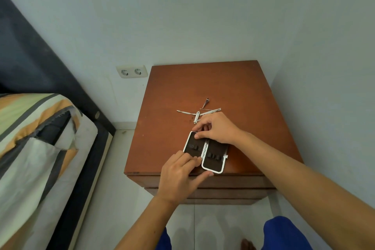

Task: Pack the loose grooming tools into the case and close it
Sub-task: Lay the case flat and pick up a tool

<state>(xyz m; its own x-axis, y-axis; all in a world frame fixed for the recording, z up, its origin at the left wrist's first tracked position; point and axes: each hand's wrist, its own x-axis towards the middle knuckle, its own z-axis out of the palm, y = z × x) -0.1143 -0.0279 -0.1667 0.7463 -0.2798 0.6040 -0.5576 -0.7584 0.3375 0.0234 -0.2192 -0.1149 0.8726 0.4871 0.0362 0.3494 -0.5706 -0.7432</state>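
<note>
A small case (213,161) with a white rim and dark lining lies spread flat near the front edge of the brown wooden bedside table (172,95). Its elastic loops hold nothing. My left hand (180,176) grips the near end of the case's left half, thumb under the front edge. My right hand (217,128) pinches the far end of the case. Just beyond it lie the loose metal tools: a nail clipper (196,116), thin picks (210,110) and a dark pointed tool (206,102).
A bed with a striped cover (40,138) and dark frame stands to the left. A double wall socket (132,71) sits on the pale wall behind. White tiled floor (121,199) lies below, with my blue-clad knees at the bottom.
</note>
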